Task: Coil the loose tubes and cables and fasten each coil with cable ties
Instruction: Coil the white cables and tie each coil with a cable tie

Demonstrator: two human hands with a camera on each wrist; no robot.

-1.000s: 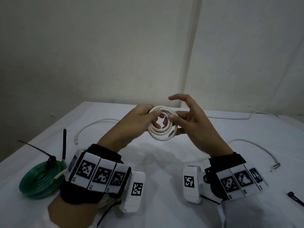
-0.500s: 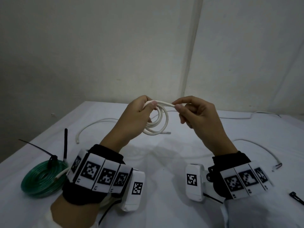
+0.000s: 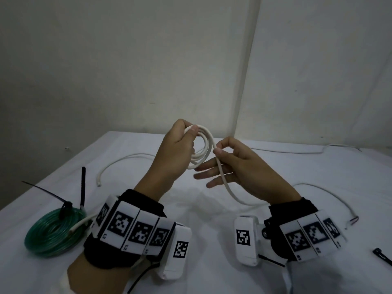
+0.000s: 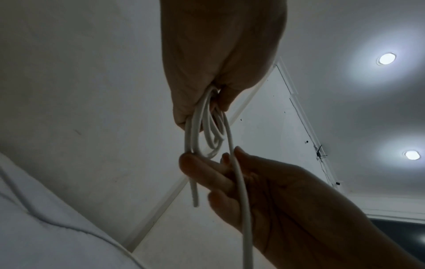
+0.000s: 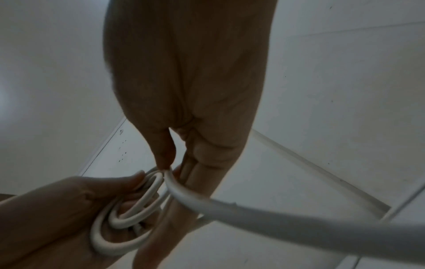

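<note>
Nearest, the white cable [image 3: 230,190]'s free tail runs from the right wrist up to the right hand [image 3: 244,166], whose thumb and forefinger pinch it, other fingers spread. Just beyond, held above the table [image 3: 201,209], the left hand [image 3: 176,153] grips the coil [image 3: 204,148], so the next loop probably swings leftward.

White tube [image 3: 206,145] was seen. Green coil [image 3: 53,232] was bound by black tie [image 3: 65,206]. Table [image 3: 212,209] was covered in white. Black wristbands [image 3: 146,202] were marked with black-and-white square-patterned tags [image 3: 121,222].
</note>
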